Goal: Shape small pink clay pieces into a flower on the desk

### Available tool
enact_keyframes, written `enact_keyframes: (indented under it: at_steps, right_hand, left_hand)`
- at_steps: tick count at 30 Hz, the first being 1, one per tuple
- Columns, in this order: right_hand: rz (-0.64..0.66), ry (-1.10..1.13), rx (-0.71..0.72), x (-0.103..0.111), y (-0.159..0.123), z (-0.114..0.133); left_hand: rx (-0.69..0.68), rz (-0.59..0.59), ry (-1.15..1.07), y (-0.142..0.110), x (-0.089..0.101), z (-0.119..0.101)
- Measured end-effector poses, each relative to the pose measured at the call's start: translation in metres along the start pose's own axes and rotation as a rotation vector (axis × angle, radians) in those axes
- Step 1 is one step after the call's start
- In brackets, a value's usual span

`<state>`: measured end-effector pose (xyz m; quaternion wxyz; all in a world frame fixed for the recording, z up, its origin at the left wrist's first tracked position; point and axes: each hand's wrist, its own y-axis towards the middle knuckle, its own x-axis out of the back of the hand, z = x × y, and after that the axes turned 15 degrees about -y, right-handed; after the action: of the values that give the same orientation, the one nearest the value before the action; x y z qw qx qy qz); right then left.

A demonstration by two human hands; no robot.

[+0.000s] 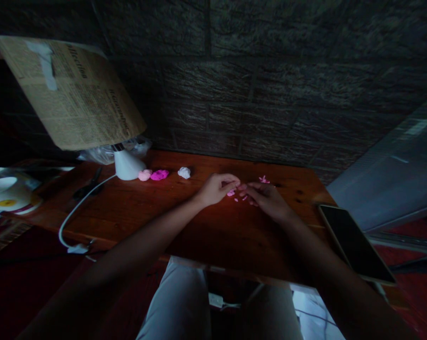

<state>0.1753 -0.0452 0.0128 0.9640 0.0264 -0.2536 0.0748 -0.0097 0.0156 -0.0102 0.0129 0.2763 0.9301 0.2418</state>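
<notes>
Over the middle of the wooden table, my left hand (218, 188) and my right hand (268, 199) come together, thumb and fingers of each in a pinch. What lies between their fingertips is too small and dark to make out. Just under the fingertips is a pink lump (230, 192), clay-like in look. Small pink bits (244, 198) are scattered on the tabletop beside it. Behind my right hand sits a cluster of thin pink pieces (264, 179). Left of my hands lie a white lump (184, 172), a magenta lump (160, 175) and a pale pink lump (145, 174).
A lamp (126, 165) with a newsprint shade (82, 94) stands at the back left, its white cord (62, 226) looping over the front edge. Dark scissors (89, 186) lie beside it; a white cup (3, 193) is far left. A phone (355, 243) rests at the right edge.
</notes>
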Motion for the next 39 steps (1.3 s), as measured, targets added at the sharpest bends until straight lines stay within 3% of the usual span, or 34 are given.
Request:
enact_keyframes:
  at_steps: [6, 18, 39]
  right_hand:
    - [-0.003, 0.011, 0.01, 0.0, 0.0, -0.001]
    - [-0.008, 0.183, -0.062, -0.002, -0.001, -0.003]
    - [-0.004, 0.268, -0.068, -0.001, 0.0, -0.002]
  left_hand:
    - [0.021, 0.026, -0.023, -0.002, -0.001, -0.006]
    - [-0.006, -0.046, -0.034, -0.003, -0.003, -0.008]
    - [-0.094, -0.002, 0.174, -0.007, -0.008, -0.013]
